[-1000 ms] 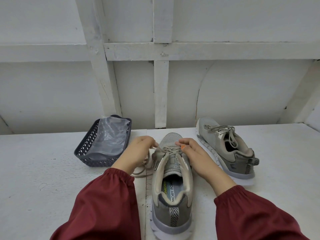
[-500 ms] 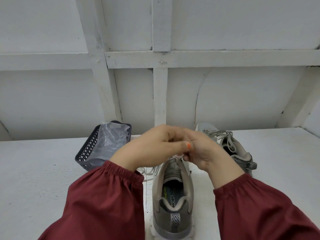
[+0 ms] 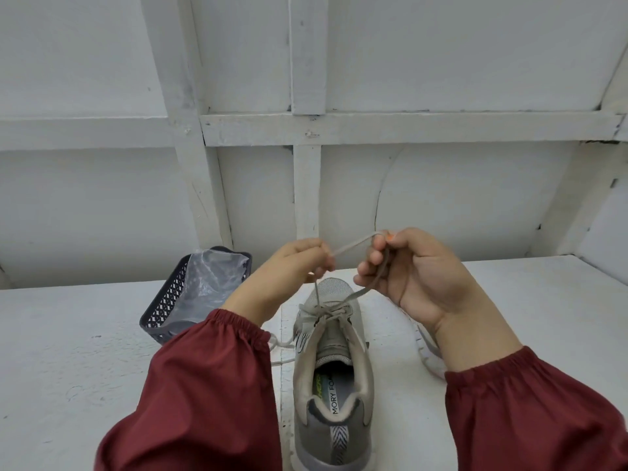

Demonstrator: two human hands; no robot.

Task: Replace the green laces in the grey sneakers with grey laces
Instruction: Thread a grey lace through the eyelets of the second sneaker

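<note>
A grey sneaker stands on the white table, heel towards me, laced with a grey lace. Both hands are raised above its toe. My left hand pinches one part of the lace. My right hand grips a loop of the same lace, and a taut stretch runs between the two hands. Strands drop from both hands to the eyelets. The second grey sneaker lies behind my right wrist, with only its sole edge showing. No green lace is in view.
A dark lattice basket holding a clear plastic bag stands at the left of the table. Loose lace lies on the table left of the sneaker. A white panelled wall rises behind the table.
My hands lifted off the sneaker's eyelets and met above it, then drew apart. They now pull the lace taut between them, higher above the shoe.
</note>
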